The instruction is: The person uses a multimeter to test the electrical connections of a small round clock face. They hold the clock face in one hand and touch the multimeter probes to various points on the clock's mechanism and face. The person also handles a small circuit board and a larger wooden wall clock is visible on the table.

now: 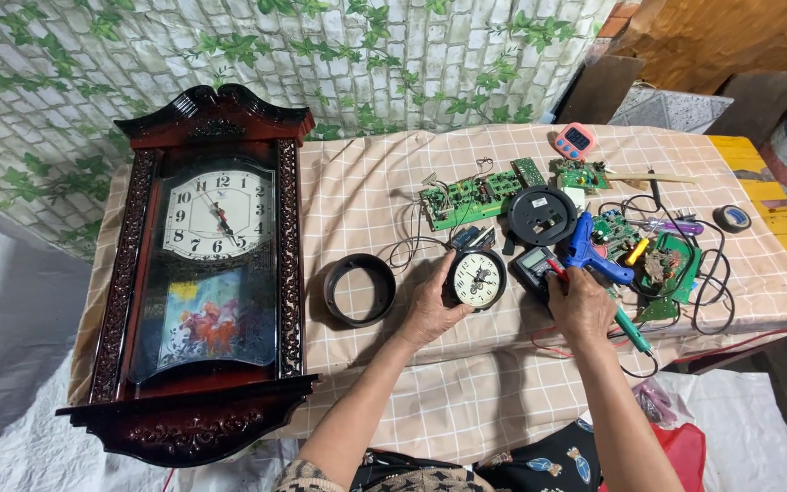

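My left hand (431, 306) grips the left side of a small round black clock (478, 279) with a white face, standing on the checked tablecloth (366, 191). My right hand (579, 302) rests on a black multimeter (536, 268) with a red probe, its fingers pinched at the meter's right edge. A blue glue gun (589, 246) lies just beyond my right hand. An empty black ring casing (359, 289) sits to the left of my left hand.
A large dark wooden wall clock (207, 273) lies flat on the table's left side. Green circuit boards (471, 196), a round black back cover (542, 215), a pink timer (575, 140), tape roll (731, 218), screwdriver (676, 226) and wires crowd the right.
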